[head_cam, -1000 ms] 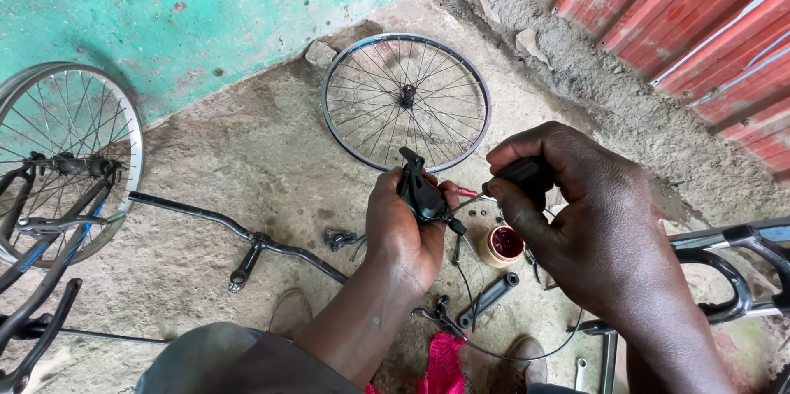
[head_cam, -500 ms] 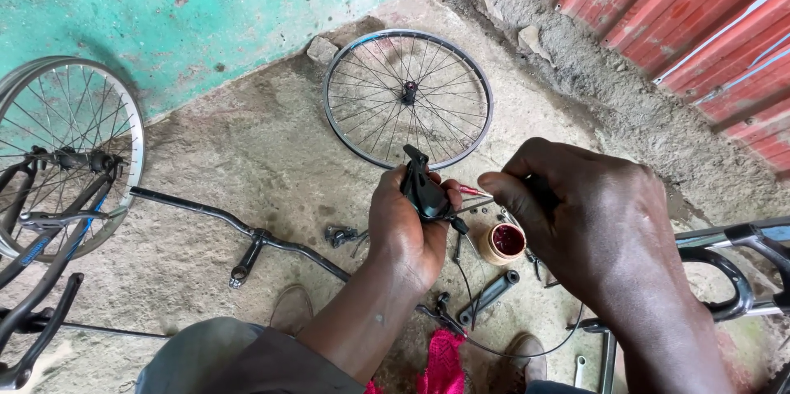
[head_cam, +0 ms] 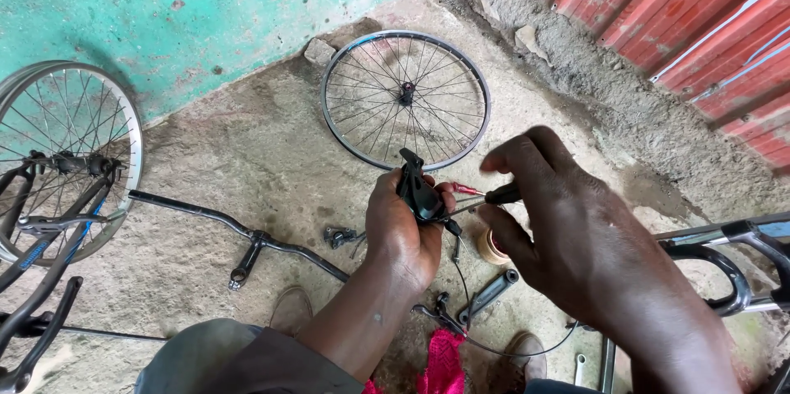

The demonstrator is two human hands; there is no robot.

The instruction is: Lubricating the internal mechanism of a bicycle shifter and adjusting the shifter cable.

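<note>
Right hand (head_cam: 576, 237) had slid left toward the brake lever (head_cam: 420, 192), its grip pinching a dark-handled tool (head_cam: 494, 195) | left hand (head_cam: 403, 229) gripped the lever above the floor | small tin (head_cam: 492, 247) below | handlebar (head_cam: 239, 233) left | bare wheel (head_cam: 405, 99) beyond

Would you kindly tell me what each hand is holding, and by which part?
The left hand grips a black brake lever around its body; the right hand pinches a screwdriver by its handle.
</note>
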